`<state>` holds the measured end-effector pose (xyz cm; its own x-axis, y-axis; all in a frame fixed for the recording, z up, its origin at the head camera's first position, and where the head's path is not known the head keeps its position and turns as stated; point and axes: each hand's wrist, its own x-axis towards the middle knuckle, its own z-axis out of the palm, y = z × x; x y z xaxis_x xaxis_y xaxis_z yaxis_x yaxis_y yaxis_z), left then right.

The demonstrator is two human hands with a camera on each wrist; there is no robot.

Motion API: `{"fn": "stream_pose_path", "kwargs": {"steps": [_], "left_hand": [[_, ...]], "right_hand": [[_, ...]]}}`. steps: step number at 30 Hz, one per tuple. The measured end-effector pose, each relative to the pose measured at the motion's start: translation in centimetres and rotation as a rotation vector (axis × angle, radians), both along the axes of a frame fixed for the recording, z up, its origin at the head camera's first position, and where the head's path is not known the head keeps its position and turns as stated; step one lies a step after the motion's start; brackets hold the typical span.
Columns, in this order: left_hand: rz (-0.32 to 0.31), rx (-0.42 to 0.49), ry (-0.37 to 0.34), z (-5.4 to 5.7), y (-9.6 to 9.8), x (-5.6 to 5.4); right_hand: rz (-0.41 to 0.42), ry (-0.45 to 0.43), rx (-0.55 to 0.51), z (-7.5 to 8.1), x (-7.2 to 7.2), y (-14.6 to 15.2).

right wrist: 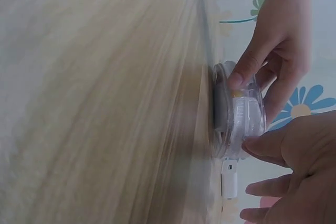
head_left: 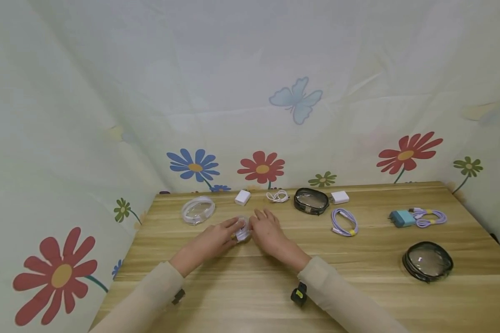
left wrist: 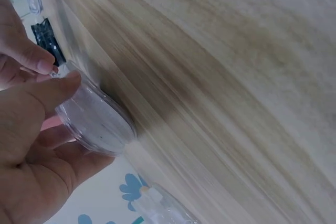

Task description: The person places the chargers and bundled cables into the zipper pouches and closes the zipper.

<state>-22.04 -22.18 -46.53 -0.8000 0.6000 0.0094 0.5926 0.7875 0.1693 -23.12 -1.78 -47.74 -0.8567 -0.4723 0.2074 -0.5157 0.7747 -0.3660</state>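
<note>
A small clear zip pouch (head_left: 243,230) is between my two hands at the middle of the table. My left hand (head_left: 216,238) grips it, thumb on one face and fingers behind, as the left wrist view shows. At the pouch's edge my right hand (head_left: 271,233) pinches with thumb and fingertip; whether on a zipper pull is too small to tell. Through the clear wall (right wrist: 254,121), in the right wrist view, a white block and a bit of yellow show inside. The pouch stands tilted on its edge, close to the tabletop.
Behind lie another clear pouch (head_left: 198,210), a white charger (head_left: 242,198), a white cable (head_left: 278,196), a black-rimmed pouch (head_left: 311,200) and a second white charger (head_left: 340,197). Rightward are a purple cable (head_left: 344,222), a teal charger (head_left: 402,218), another purple cable (head_left: 431,218) and a black-rimmed pouch (head_left: 428,261).
</note>
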Motion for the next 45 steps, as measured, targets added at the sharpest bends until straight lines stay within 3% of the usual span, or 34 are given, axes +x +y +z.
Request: {"fn": "stream_pose_path", "kwargs": {"steps": [9, 17, 27, 36, 45], "left_hand": [[0.032, 0.020, -0.026, 0.1, 0.1, 0.2], [-0.020, 0.069, -0.007, 0.1, -0.2, 0.3], [-0.095, 0.051, 0.032, 0.4, -0.6, 0.3], [-0.163, 0.051, 0.028, -0.2, -1.2, 0.2], [-0.190, 0.064, 0.012, -0.2, -1.4, 0.0]], "right_hand": [[-0.038, -0.067, -0.015, 0.2, -0.3, 0.0], [-0.059, -0.053, -0.029, -0.2, -1.2, 0.7], [-0.049, -0.014, -0.029, -0.4, -2.0, 1.3], [-0.034, 0.014, -0.024, -0.4, -2.3, 1.6], [-0.051, 0.016, -0.022, -0.2, -2.6, 1.8]]}}
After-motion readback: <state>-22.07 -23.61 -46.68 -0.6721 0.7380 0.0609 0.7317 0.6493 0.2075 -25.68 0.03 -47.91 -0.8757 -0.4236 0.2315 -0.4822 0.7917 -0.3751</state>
